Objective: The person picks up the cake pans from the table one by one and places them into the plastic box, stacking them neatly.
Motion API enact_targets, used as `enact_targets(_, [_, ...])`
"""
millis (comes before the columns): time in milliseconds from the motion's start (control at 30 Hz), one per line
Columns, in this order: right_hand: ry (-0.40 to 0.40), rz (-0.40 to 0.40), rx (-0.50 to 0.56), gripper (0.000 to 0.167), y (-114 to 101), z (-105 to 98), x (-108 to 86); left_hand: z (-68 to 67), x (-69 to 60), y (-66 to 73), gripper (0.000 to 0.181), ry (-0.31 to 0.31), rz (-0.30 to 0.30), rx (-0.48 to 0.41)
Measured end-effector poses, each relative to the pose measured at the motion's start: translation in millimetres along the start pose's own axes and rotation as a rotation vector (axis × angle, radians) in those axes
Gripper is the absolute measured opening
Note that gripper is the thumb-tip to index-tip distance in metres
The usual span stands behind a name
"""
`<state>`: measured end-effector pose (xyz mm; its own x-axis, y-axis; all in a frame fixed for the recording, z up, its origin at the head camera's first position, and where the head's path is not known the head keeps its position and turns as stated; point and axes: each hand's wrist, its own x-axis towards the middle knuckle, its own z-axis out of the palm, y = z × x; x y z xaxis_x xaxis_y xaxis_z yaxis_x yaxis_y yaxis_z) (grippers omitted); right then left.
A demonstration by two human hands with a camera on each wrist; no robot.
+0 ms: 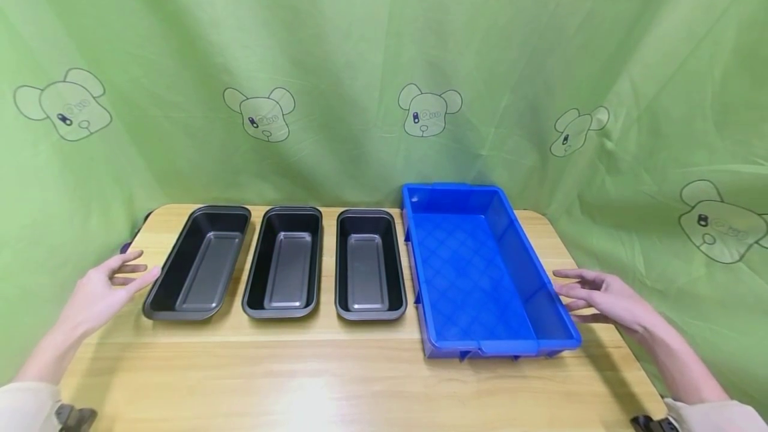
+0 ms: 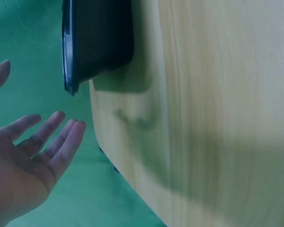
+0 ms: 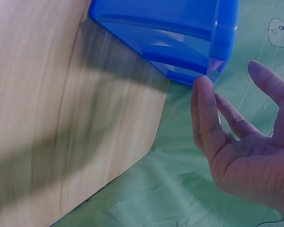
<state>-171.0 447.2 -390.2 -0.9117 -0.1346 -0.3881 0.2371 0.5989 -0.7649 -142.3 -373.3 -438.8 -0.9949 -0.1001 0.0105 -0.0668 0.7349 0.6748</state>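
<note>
Left hand [image 1: 105, 292]: held near the left edge of the worktop [image 1: 270, 372]; its fingers [image 2: 68, 144] are extended and slightly spread, and the thumb is set well apart from them.
Left pan [image 1: 210, 269]: placed just to the right of the left fingers, dark and rectangular, its hollow side facing up; a gap is shown in the left wrist view (in the head view, the rim is nearly met by the thumb tip).
Middle pan [image 1: 289, 269]: set farther right from the left fingers, beside the left pan and apart from it.
Right pan [image 1: 366, 272]: stood third in the row, between the middle pan and the tray, well apart from the fingers of both hands.
Right hand [image 1: 609, 299]: held at the tray's outer right side; its fingers are lightly bent and loosely spread, with the thumb held away.
Blue tray [image 1: 474, 265]: placed just to the left of the right fingers, hollow side up, its floor marked with a criss-cross pattern; whether its wall is touched by the fingertips cannot be told.
Green curtain [image 1: 348, 19]: hung beyond the fingers of both hands, printed with outlined animal heads [image 1: 426, 119].
Sleeves [image 1: 720, 415]: seen behind the fingers, pale, at both lower corners.
</note>
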Motion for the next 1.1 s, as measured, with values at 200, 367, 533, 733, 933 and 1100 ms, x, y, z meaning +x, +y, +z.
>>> enact_targets(200, [-0.038,0.002,0.056,0.056,9,-1,1.7,5.3,4.6,-9.1,0.075,-0.033,-0.019,-0.056])
enact_targets(367, [-0.062,0.011,0.085,0.059,13,1,3.5,10.0,9.1,-12.7,0.072,-0.06,-0.037,-0.069])
enact_targets(533, [-0.056,-0.003,0.089,0.07,15,6,5.3,14.7,12.0,-13.7,0.07,-0.07,-0.053,-0.059])
enact_targets(733, [0.007,-0.007,0.112,0.071,15,15,3.6,19.3,14.6,-13.0,0.066,-0.066,-0.059,-0.021])
enact_targets(933, [0.101,-0.001,0.093,0.068,18,22,2.0,22.0,18.8,-13.6,0.06,-0.033,-0.048,0.027])
enact_targets(1100, [0.181,-0.025,0.072,0.068,21,29,1.1,24.1,20.6,-14.4,0.058,-0.017,-0.049,0.044])
